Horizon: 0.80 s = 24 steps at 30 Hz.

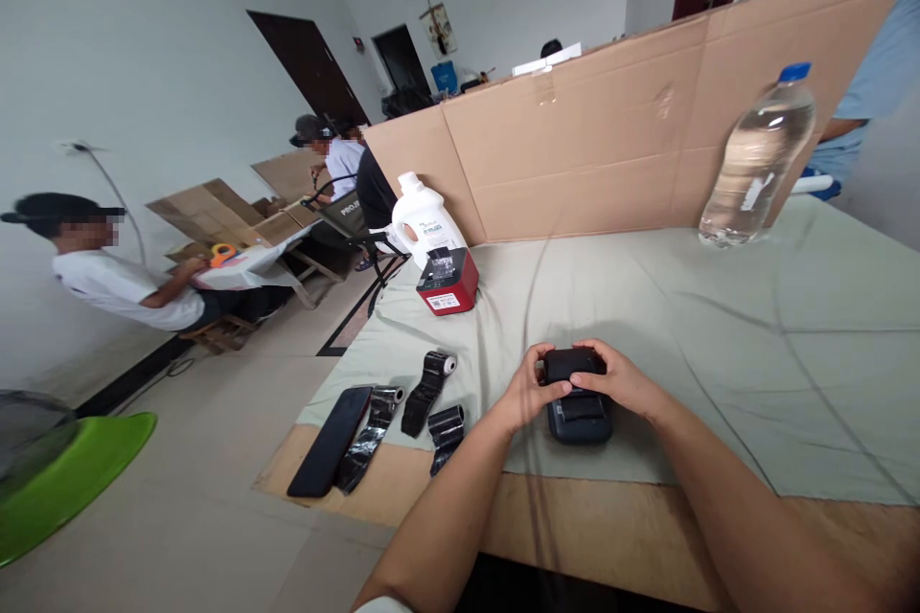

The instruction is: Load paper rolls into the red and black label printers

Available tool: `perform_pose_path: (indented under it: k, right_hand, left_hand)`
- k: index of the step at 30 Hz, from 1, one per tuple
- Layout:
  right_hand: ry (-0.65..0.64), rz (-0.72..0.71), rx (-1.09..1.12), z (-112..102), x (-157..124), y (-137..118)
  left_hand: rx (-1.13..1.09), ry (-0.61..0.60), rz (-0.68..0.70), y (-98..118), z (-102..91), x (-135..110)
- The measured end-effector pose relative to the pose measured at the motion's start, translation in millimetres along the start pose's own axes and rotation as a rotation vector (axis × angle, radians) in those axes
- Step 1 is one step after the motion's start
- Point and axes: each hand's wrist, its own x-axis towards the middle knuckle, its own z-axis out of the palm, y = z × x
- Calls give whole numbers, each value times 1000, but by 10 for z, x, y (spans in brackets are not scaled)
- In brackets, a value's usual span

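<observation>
Our forearms (449, 508) reach in over the table (618, 512) from the near edge. We grip a small black machine (581, 431) between both hands as it sits on the pale green cloth (647, 292): our left hand (533, 390) and right hand (614, 380) curl their fingers round its far end, thumbs meeting on top. We cannot tell what is inside it. To the left we see three black rolls (425, 393) with loose tails, beside a dark flat slab (331, 442). Farther left, a red box (452, 287) stands just before a white jug (427, 220) whose contents we cannot see. Far right, clear liquid nearly fills a blue-capped bottle (754, 163) near the cardboard (575, 148).
</observation>
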Motion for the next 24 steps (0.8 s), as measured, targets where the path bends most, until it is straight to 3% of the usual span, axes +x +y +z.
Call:
perform_pose_path:
  k: [9,24]
  right_hand:
    - [-11,-52,-19,11,-31,-95]
    - [13,-16,-20,22,1,15]
  left_hand:
    - [-25,-9,-10,75,23,-36]
    - [-185,71,-66,-86,8,60]
